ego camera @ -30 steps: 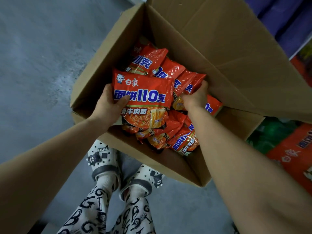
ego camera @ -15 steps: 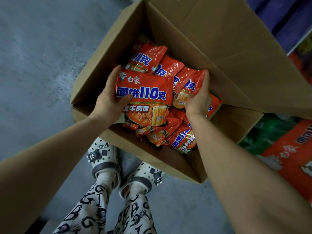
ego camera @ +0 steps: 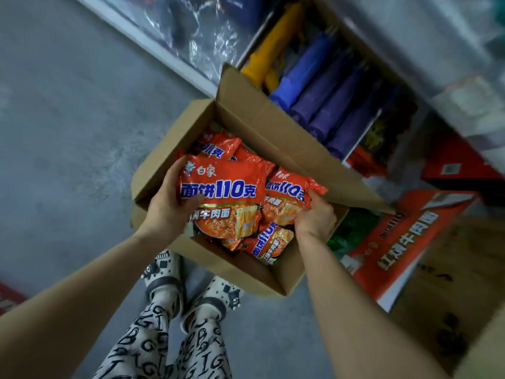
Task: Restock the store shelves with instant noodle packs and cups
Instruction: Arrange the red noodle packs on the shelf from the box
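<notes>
The orange noodle pack [ego camera: 222, 195] in front is a thin, glossy foil pouch over a brittle dried cake, so it is likely very light, a little slippery on its film and easy to crush if squeezed across the middle; the sensible hold is by the side edges or flat under the face, with light pressure. It sits just above the open cardboard box [ego camera: 246, 272], tilted face-up toward the camera. The left hand [ego camera: 166, 212] has it by its left edge, thumb curled over the printed front and the other fingers hidden behind. Just beside it, touching its right edge, a second pack [ego camera: 287, 196] is gripped by the right hand [ego camera: 315, 220], whose fingers are closed around the pack's lower right corner. More packs [ego camera: 216, 149] lie loose and overlapping inside the box, some below the two held ones. The box stands on a grey floor [ego camera: 68, 119] in front of the person's patterned shoes. To the right lies a red printed carton [ego camera: 404, 242], and beyond the box a low shelf holds rolled purple and yellow items [ego camera: 328, 94]; what they are is unclear.
</notes>
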